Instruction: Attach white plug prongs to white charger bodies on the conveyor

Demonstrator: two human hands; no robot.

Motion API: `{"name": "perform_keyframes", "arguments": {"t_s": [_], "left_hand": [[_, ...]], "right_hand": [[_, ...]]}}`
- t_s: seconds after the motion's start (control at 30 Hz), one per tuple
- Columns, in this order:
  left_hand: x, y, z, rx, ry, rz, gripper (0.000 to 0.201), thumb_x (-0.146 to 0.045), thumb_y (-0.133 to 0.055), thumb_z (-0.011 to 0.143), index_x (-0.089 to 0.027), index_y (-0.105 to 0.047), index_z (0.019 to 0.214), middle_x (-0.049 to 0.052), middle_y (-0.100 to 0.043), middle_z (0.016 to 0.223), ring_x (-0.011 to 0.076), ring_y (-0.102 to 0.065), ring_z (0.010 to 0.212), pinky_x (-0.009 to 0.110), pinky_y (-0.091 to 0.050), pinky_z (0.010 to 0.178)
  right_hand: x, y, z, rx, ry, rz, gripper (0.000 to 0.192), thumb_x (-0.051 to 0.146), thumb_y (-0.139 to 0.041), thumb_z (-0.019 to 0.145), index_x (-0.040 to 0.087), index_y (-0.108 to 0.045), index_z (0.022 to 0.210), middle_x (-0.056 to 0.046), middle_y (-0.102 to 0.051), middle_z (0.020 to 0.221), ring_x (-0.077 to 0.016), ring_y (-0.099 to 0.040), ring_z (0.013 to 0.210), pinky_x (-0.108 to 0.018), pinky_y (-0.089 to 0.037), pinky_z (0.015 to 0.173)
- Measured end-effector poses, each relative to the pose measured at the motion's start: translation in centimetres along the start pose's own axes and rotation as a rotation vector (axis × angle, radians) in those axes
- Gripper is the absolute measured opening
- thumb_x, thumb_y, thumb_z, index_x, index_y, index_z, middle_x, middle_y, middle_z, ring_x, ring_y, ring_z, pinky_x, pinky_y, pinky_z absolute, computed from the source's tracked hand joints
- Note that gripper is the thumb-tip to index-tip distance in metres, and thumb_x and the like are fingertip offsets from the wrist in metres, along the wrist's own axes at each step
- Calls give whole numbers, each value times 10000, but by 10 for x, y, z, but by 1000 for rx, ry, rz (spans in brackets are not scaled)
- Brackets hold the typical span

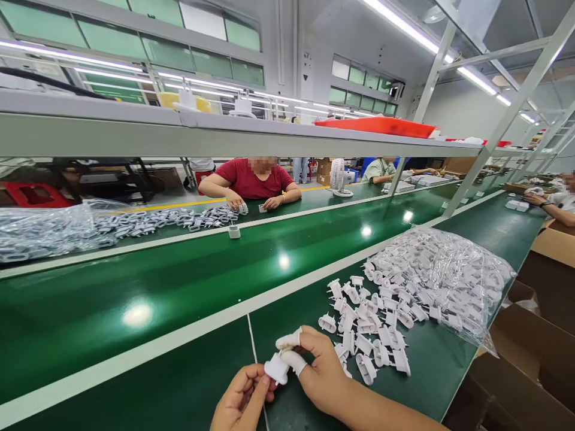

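Both hands meet low over the green counter (188, 383): the left hand (240, 398) and right hand (321, 374) pinch one white plastic part (276, 368) between curled fingers. Just right lies a pile of parts (368, 335) spilling from a clear bag (449, 281). The left hand is cut off below, so its grip seems partial.

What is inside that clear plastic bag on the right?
The clear plastic bag holds many small white plastic parts, the same as the loose parts spilled at its open end. Whatever lies deeper under the heap is covered.
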State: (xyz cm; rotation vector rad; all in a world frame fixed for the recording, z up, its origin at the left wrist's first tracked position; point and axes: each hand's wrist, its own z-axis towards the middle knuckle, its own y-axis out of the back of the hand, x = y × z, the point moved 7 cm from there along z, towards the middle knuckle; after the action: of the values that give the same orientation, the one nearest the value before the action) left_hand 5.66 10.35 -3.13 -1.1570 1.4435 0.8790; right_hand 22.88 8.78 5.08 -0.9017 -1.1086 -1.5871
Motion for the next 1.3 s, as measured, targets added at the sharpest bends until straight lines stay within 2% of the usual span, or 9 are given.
{"name": "perform_keyframes", "arguments": {"t_s": [0.23,0.37,0.5,0.7,0.8,0.97,1.07,1.17,1.3], "left_hand": [[-9,0,-8,-158,-71,3,583,-750,-749,757,-188,-745,913,86,-710,840,236,-650,794,300,-573,736],[-4,-2,-7,-81,-19,-9,646,-760,-784,704,-169,-748,962,103,-719,889,243,-654,808,321,-577,768],[-11,-2,-8,-59,-58,27,608,-749,-731,773,-170,-731,959,87,-697,873,232,-636,808,309,-554,779],[-31,-8,-14,-108,-113,0,602,-771,-666,811,-176,-711,889,65,-655,781,218,-599,753,302,-529,731],[-33,-7,-13,-130,-113,-50,566,-737,-672,831,-176,-704,897,54,-642,778,206,-588,743,295,-520,724],[-32,-8,-11,-101,-96,-132,496,-666,-693,856,-172,-689,909,46,-639,807,186,-576,736,285,-511,724],[-32,-8,-12,-102,-90,-148,477,-648,-680,876,-172,-670,900,51,-642,811,189,-582,744,289,-513,735],[-30,-4,-12,-136,-82,-154,452,-625,-677,888,-176,-642,865,50,-636,794,189,-585,746,286,-514,732],[-27,-2,-13,-134,-86,-132,412,-581,-685,904,-173,-642,878,47,-639,808,180,-588,751,281,-518,735]], "right_hand": [[3,4,0,-40,10,40,189,243,-648,919,244,-810,1016,-42,-657,879,-170,-666,798,-306,-533,759],[1,-1,-1,18,-1,3,191,228,-649,917,246,-813,1013,-39,-664,866,-168,-657,789,-308,-523,754],[1,-3,-1,36,6,-21,203,232,-648,922,249,-805,1050,-39,-656,880,-167,-652,809,-311,-528,766],[-11,-10,0,105,-96,224,301,357,-712,914,287,-749,1204,-64,-615,1158,-144,-681,835,-347,-590,841],[-14,-17,0,185,-152,340,329,410,-772,874,270,-766,1171,-49,-634,1082,-173,-710,918,-376,-594,924],[-9,-15,1,203,-143,284,270,370,-763,889,267,-780,1138,-42,-646,1028,-192,-733,966,-375,-603,945],[-7,-8,3,155,-137,253,255,370,-760,890,280,-788,1127,-44,-656,1021,-195,-732,958,-384,-604,952],[-7,6,9,0,-142,296,256,402,-800,849,283,-798,1075,-35,-678,987,-191,-724,924,-401,-602,961],[-13,21,15,-169,-249,464,399,457,-879,748,264,-792,1086,-34,-736,985,-212,-719,942,-461,-616,965]]}}
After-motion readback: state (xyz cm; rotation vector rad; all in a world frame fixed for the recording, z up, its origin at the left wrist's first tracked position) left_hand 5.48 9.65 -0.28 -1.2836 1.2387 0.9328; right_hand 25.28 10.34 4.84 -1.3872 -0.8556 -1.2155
